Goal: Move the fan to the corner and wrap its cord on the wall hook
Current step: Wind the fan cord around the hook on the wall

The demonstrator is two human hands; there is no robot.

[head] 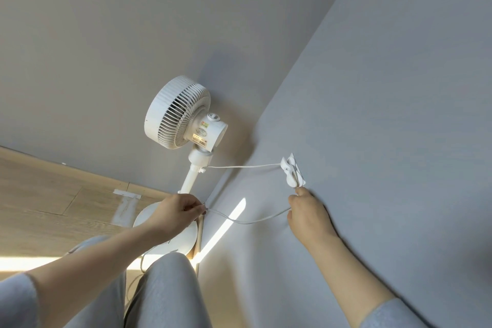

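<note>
A white pedestal fan stands in the corner where two grey walls meet, its round base partly hidden behind my left arm. Its white cord runs from the pole across to a white wall hook on the right wall, where loops of cord are wound. Just below the hook, my right hand pinches the cord with a fingertip touching the hook's lower end. From there the cord sags leftward to my left hand, which pinches it in front of the fan's pole.
Light wooden floor spreads to the left, with a strip of tape on it. A bright sun streak falls on the right wall and floor. My knees in grey trousers are at the bottom, close to the fan base.
</note>
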